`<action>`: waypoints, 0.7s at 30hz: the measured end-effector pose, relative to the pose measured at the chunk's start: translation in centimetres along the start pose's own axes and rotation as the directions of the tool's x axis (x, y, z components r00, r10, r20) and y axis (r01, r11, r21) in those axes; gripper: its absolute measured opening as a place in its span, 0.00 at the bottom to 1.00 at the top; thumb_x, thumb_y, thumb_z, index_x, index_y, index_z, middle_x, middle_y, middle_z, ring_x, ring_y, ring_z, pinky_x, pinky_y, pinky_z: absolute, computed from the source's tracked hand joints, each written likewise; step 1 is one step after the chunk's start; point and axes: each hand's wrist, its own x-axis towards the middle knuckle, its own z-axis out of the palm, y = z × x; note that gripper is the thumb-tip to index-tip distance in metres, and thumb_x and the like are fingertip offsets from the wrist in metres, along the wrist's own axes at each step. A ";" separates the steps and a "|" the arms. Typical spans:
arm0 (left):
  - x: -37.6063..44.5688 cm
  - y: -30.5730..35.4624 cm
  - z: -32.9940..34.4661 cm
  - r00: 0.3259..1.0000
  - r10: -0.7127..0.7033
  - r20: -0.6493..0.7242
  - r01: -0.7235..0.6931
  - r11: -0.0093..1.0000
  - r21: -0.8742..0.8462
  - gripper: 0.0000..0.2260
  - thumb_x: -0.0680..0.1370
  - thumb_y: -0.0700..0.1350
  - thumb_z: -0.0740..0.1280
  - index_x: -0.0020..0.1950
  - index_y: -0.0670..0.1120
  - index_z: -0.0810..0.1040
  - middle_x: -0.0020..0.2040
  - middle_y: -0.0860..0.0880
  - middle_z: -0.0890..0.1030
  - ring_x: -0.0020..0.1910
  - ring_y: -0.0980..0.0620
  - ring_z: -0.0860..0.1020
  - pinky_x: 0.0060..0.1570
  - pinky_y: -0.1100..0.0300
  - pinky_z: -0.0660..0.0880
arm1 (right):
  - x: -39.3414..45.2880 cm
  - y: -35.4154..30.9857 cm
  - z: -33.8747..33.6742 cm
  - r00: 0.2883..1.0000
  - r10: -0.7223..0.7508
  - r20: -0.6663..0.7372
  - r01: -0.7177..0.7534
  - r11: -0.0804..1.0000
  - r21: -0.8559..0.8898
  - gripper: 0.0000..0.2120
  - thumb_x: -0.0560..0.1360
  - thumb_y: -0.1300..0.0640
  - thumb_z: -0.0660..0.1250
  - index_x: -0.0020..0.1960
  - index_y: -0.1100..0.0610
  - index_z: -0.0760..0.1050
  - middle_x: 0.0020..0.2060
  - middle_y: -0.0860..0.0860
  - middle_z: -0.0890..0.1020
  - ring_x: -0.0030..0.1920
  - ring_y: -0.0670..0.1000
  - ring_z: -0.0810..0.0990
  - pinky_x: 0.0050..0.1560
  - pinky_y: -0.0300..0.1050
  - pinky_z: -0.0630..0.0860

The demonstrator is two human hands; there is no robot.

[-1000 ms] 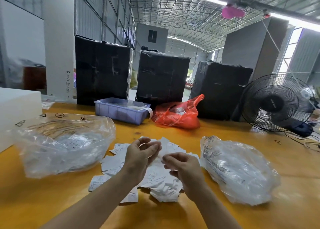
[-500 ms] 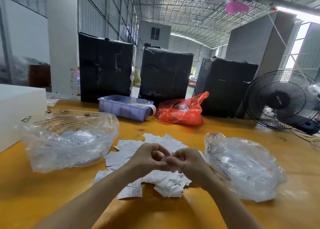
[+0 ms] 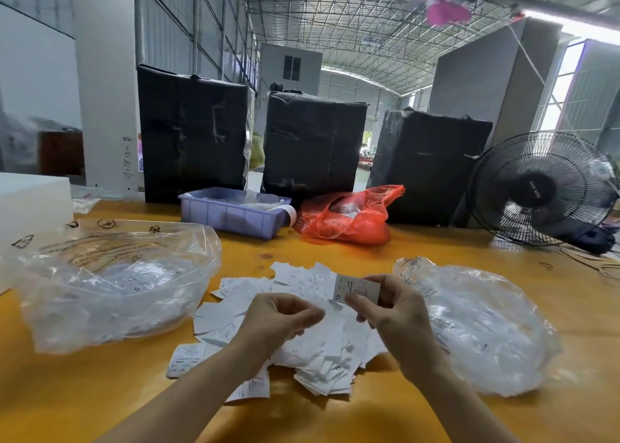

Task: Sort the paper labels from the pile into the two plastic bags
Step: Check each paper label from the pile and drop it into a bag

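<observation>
A pile of white paper labels (image 3: 312,352) lies on the yellow table (image 3: 100,395) between two clear plastic bags. The left bag (image 3: 110,285) gapes open with labels inside. The right bag (image 3: 486,328) lies flatter and also holds labels. My right hand (image 3: 392,315) pinches one label (image 3: 357,288), marked XL, above the pile. My left hand (image 3: 281,318) hovers over the pile with its fingers curled; whether it holds a label is unclear.
Behind the pile stand a lilac plastic tray (image 3: 235,212) and a red plastic bag (image 3: 349,217). Three black-wrapped boxes (image 3: 312,147) line the table's back. A black fan (image 3: 543,187) is at the right, a white block (image 3: 30,207) at the left.
My hands, joined over the pile half a second ago, have drawn apart. The right hand has lifted one label up and to the right.
</observation>
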 end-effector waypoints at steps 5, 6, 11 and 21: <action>-0.1 -0.2 0.1 1.000 -0.020 0.016 0.021 0.998 -0.066 0.03 0.68 0.40 0.76 0.40 0.44 0.86 0.28 0.52 0.80 0.24 0.62 0.72 0.26 0.69 0.67 | 0.0 0.0 0.0 0.999 0.008 -0.031 -0.003 0.990 0.142 0.11 0.68 0.69 0.73 0.47 0.59 0.76 0.34 0.50 0.81 0.31 0.41 0.79 0.31 0.31 0.73; -0.3 -0.1 0.2 1.000 -0.026 0.012 0.027 0.997 -0.072 0.03 0.67 0.42 0.76 0.40 0.45 0.86 0.28 0.53 0.79 0.24 0.63 0.71 0.27 0.68 0.67 | 0.0 0.0 -0.1 0.999 0.012 -0.038 -0.006 0.989 0.147 0.12 0.68 0.69 0.73 0.48 0.60 0.76 0.35 0.50 0.81 0.32 0.42 0.79 0.32 0.31 0.74; -0.4 0.1 0.4 0.998 -0.065 -0.023 0.063 0.995 -0.072 0.10 0.60 0.51 0.75 0.36 0.47 0.86 0.33 0.52 0.83 0.31 0.60 0.76 0.35 0.63 0.70 | 0.1 0.1 -0.1 1.000 -0.019 -0.024 0.021 0.996 0.081 0.02 0.70 0.66 0.72 0.41 0.61 0.79 0.32 0.53 0.81 0.29 0.41 0.75 0.31 0.32 0.71; -0.4 0.1 0.5 0.983 -0.178 0.051 0.184 0.970 -0.158 0.09 0.59 0.46 0.77 0.37 0.46 0.86 0.36 0.49 0.84 0.39 0.53 0.79 0.41 0.59 0.71 | -0.3 0.0 0.3 0.999 -0.014 0.033 0.016 0.999 -0.037 0.01 0.71 0.62 0.72 0.40 0.59 0.81 0.38 0.56 0.84 0.44 0.60 0.81 0.46 0.55 0.78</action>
